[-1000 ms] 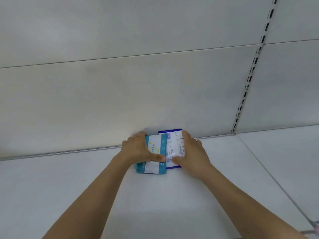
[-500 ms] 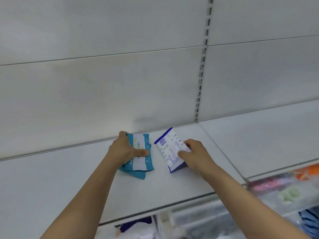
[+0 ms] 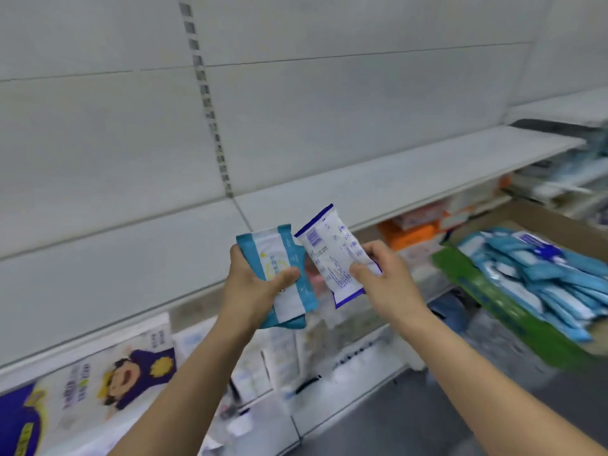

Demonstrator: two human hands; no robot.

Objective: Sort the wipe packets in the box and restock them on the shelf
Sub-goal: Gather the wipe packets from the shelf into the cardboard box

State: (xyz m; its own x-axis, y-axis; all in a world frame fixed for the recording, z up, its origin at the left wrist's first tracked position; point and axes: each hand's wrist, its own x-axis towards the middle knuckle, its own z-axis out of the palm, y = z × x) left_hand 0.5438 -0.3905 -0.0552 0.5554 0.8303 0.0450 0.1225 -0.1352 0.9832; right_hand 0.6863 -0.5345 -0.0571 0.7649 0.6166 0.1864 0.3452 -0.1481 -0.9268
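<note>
My left hand (image 3: 251, 289) grips a teal-and-white wipe packet (image 3: 279, 258), with the edge of a second teal packet showing beneath it. My right hand (image 3: 383, 279) pinches a white packet with dark blue edges (image 3: 330, 250) by its lower right side. Both packets are held in the air in front of the white shelf (image 3: 115, 258), off its surface. At the right stands the cardboard box (image 3: 513, 307), piled with several blue and white wipe packets (image 3: 543, 274).
A slotted upright (image 3: 207, 103) splits the white back wall. A second white shelf board (image 3: 411, 172) runs off to the right. Below the shelf sit packaged goods, among them a pack with a cartoon figure (image 3: 125, 380) and orange boxes (image 3: 411, 233).
Both hands have lifted the packets off the shelf and pulled them back toward me. The view has swung right and down, bringing the box and lower shelves into sight.
</note>
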